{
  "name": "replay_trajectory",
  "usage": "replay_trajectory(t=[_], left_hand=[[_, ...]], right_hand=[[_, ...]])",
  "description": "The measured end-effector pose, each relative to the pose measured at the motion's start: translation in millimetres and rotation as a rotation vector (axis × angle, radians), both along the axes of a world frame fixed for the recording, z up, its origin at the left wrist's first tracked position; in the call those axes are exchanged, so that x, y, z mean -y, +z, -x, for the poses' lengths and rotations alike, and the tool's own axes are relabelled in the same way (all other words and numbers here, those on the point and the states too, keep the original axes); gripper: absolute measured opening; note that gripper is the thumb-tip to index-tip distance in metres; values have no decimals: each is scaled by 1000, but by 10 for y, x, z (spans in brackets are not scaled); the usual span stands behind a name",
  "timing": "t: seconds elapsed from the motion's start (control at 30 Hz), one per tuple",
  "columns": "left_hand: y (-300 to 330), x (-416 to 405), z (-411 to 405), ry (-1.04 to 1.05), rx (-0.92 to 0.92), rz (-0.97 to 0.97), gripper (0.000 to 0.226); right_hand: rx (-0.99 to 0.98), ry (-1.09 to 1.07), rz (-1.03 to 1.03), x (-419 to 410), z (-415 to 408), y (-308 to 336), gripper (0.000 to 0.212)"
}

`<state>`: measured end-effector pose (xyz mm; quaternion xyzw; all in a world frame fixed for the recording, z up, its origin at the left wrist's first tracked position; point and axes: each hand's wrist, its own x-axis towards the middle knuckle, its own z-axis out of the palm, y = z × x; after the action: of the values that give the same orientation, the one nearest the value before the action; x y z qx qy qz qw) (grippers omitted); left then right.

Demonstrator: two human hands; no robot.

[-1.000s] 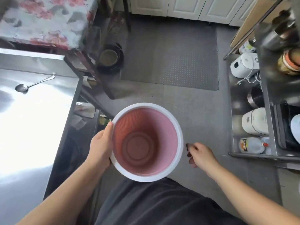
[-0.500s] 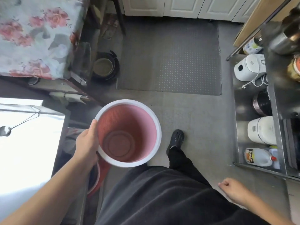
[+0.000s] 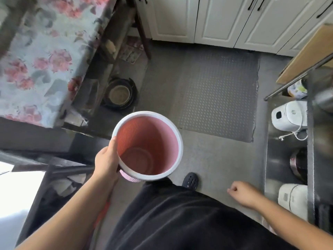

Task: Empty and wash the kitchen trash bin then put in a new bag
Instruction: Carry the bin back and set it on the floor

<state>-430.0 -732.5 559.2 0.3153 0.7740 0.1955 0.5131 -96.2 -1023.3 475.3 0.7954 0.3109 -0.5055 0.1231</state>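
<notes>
- The left hand [image 3: 106, 164] grips the pink trash bin [image 3: 146, 147] at its white rim: the thumb lies over the near-left edge of the rim, and the remaining fingers wrap out of sight round the outer wall.
- The bin hangs in the air above the grey floor [image 3: 216, 159], mouth up; its body extends right and away from the gripping fingers, and its long axis runs nearly straight down, tipped a little so the ribbed lower wall shows beneath the rim.
- Nothing lies inside and no bag lines it, so emptying looks done; whether it has been washed cannot be told from here.
- The right hand [image 3: 242, 193] hangs well apart to the right of the bin, fingers loosely curled and holding nothing.
- The left hand alone carries the bin and is the nearer one; any next move, toward a wash or a new bag, likely turns on that one-sided rim hold, which leaves the far rim free for the right hand.
- A black shoe [image 3: 190, 179] stands on the floor just below the bin.
</notes>
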Motion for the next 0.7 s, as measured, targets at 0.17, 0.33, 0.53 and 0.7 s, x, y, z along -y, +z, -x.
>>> replay_trajectory(t=[0.17, 0.33, 0.53, 0.7], left_hand=[[111, -296, -448, 117, 46, -36, 59], [-164, -835, -767, 176, 27, -40, 56], [-283, -1858, -1369, 267, 66, 73, 57], [-205, -2656, -1974, 241, 66, 101, 62]], right_hand=[[-16, 49, -139, -1244, -542, 188, 29], [-42, 96, -181, -2152, -898, 189, 27], [-18, 14, -101, -2638, -1543, 254, 27], [40, -204, -63, -2713, -2327, 305, 29]])
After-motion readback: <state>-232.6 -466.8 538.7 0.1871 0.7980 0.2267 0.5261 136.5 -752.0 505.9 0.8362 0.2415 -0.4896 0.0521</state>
